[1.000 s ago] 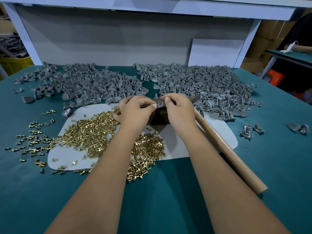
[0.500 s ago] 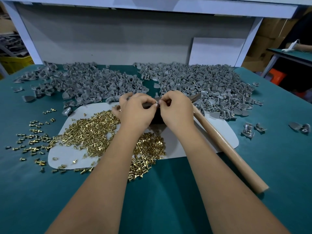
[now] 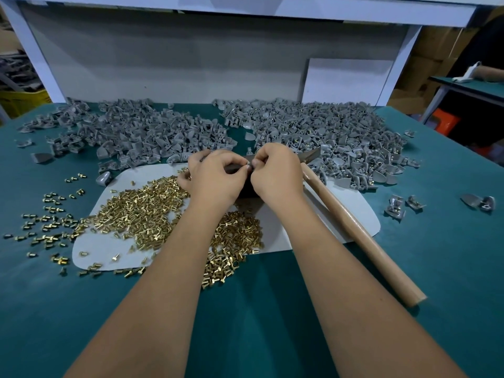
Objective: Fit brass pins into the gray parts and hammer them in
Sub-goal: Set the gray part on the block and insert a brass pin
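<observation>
Brass pins: heaped loose on the white mat (image 3: 321,230) under and left of the forearms, brass pins (image 3: 144,211) thickest at its middle; strays spill off the mat's left edge onto the teal table (image 3: 272,323); a great many are not yet fitted

Gray parts, left heap: gray parts (image 3: 152,132) piled at the back left of the table; no brass glints show among them, so these look like stock waiting for pins

Gray parts, right heap: right pile (image 3: 327,132) at the back right; small yellow specks show in several pieces, so by my reading this is the finished lot; a few singles lie well apart on the far right

Progress: somewhere mid-run, judging by two large piles and the deep heap of pins; the share done cannot be fixed from this view

Left hand: left hand (image 3: 215,178) raised over the mat's far edge, fingers curled, thumb and forefinger pinching something small at the meeting point; whether that is the pin or the part I cannot tell

Right hand: right hand (image 3: 278,173) touching the left at the fingertips, pinching there too; the piece between them is mostly hidden

Dark block: a dark block shows just below the hands

Hammer: hammer (image 3: 357,230) lies just beside the right wrist, handle toward the near right, held by nobody; the hammering step for this piece is not yet done
</observation>
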Available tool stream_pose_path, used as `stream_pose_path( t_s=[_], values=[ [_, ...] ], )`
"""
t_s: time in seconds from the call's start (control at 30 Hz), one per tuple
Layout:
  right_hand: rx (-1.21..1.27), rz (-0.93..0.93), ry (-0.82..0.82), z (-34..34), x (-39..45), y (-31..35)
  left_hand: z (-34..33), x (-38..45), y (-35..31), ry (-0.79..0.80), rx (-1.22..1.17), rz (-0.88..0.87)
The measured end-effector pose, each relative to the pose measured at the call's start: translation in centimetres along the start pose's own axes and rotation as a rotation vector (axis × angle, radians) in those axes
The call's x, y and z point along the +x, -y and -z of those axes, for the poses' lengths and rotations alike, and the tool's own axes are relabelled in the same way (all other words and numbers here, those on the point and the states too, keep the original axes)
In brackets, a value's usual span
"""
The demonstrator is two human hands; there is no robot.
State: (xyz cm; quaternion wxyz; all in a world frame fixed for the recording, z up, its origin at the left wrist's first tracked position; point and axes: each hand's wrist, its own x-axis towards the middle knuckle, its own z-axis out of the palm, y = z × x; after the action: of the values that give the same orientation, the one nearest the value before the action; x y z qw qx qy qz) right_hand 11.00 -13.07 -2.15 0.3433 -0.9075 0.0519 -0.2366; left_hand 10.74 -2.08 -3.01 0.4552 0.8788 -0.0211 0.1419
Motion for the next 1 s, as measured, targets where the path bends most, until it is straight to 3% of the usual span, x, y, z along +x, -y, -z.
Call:
stream_pose_path(
  t_s=[0.17, 0.27, 0.33, 0.4, 0.47, 0.6, 0.83, 1.0],
  values=[
    [0.043, 0.075, 0.036, 0.4, -0.3, -0.5, -0.1, -0.3, -0.1, -0.055, 0.103, 0.019],
    [0.245, 0.0, 0.117, 2.1, -0.5, -0.5, -0.2, -0.3, 0.1, -0.057, 0.098, 0.011],
    [0.307, -0.063, 0.067, 3.6, -0.7, -0.8, -0.3, -0.3, 0.1, -0.056, 0.063, 0.017],
    [0.112, -0.084, -0.045, 5.2, -1.0, -1.5, -0.4, -0.2, 0.1, -0.049, 0.047, 0.03],
    [-0.24, -0.117, -0.099, 6.6, -1.5, -2.4, -0.4, -0.1, 0.2, -0.031, 0.042, 0.044],
    [-0.606, -0.191, 0.044, 6.9, -3.3, -3.8, -0.5, -0.1, 0.3, -0.026, 0.049, 0.048],
    [-0.528, -0.246, 0.072, 6.1, -3.5, -4.7, -0.7, -0.6, 0.1, -0.057, 0.109, 0.037],
    [-0.496, -0.178, -0.121, 7.2, -3.5, -3.8, -0.8, -0.7, -0.1, -0.063, 0.107, 0.043]
  ],
)
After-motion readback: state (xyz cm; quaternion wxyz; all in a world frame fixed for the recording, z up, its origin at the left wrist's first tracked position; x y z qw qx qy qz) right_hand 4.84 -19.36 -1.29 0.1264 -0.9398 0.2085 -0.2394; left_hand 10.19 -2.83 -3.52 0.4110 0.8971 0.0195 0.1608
